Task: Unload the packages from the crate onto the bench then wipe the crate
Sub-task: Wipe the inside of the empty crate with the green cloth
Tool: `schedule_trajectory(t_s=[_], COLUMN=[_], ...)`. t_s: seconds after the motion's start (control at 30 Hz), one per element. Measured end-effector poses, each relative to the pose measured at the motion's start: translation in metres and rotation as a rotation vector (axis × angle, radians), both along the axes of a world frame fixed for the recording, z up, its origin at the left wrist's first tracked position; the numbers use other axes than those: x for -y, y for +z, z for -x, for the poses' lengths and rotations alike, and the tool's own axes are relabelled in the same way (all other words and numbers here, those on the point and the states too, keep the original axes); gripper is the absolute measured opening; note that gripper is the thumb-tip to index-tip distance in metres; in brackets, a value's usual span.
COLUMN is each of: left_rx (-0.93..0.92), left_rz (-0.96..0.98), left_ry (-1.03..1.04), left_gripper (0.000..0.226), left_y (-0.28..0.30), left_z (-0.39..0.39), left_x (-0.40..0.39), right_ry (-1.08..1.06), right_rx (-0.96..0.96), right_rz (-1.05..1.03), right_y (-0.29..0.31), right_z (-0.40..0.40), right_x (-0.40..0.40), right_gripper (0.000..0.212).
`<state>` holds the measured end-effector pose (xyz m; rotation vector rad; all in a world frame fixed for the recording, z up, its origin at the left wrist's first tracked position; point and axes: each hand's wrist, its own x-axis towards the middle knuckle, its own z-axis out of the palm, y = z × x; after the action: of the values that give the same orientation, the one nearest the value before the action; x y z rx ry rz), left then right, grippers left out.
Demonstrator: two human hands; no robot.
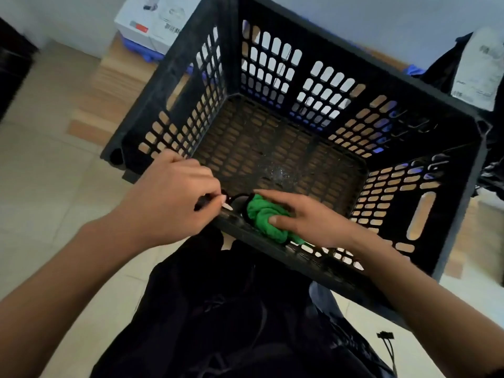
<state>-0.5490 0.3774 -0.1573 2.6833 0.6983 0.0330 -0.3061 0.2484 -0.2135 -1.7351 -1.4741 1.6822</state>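
A black slotted plastic crate (pixel 425 107) stands tilted toward me on the wooden bench (pixel 114 85), with nothing inside it but a few wet specks on its floor. My right hand (pixel 305 216) holds a crumpled green cloth (pixel 266 218) against the inside of the crate's near wall. My left hand (pixel 174 197) grips the near rim of the crate at its left end, fingers curled over the edge. A white package box (pixel 155 20) sits on the bench beyond the crate at the back left.
A dark bag with a white label (pixel 474 69) lies at the back right beside the crate. Blue material (pixel 141 50) shows under the white box. Pale floor tiles (pixel 41 173) spread to the left. My dark clothing fills the bottom of the view.
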Motion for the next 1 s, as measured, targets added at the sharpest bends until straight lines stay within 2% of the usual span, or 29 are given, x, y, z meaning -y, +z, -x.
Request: schedule_trajectory(t_s=[0.13, 0.23, 0.4, 0.53, 0.77, 0.87, 0.93, 1.0], left_rx=[0.082, 0.125, 0.077, 0.054, 0.074, 0.089, 0.1, 0.117], left_rz=[-0.115, -0.2, -0.192, -0.181, -0.197, -0.198, -0.21, -0.215], left_ry=[0.092, 0.125, 0.155, 0.173, 0.179, 0.182, 0.188, 0.196], left_gripper=[0.038, 0.039, 0.04, 0.042, 0.037, 0.037, 0.038, 0.038], left_y=[-0.016, -0.023, -0.03, -0.032, -0.03, -0.031, -0.032, -0.034], left_z=[0.006, 0.002, -0.003, -0.003, -0.005, -0.006, -0.006, -0.005], left_x=[0.011, 0.014, 0.011, 0.012, 0.013, 0.013, 0.013, 0.013], right_ry=[-0.083, 0.023, 0.072, 0.21, 0.405, 0.416, 0.34, 0.228], right_rx=[-0.228, -0.259, -0.061, 0.142, 0.391, 0.346, 0.221, 0.049], right_rz=[-0.026, -0.059, -0.025, -0.151, -0.047, 0.061, 0.16, 0.23], right_y=[0.006, 0.009, -0.014, -0.05, -0.135, -0.144, -0.139, -0.129], right_z=[-0.005, -0.001, 0.015, 0.027, 0.046, 0.042, 0.03, 0.019], right_x=[-0.003, -0.005, -0.013, -0.028, -0.05, -0.061, -0.063, -0.063], right_gripper=[0.05, 0.046, 0.045, 0.048, 0.018, 0.037, 0.048, 0.046])
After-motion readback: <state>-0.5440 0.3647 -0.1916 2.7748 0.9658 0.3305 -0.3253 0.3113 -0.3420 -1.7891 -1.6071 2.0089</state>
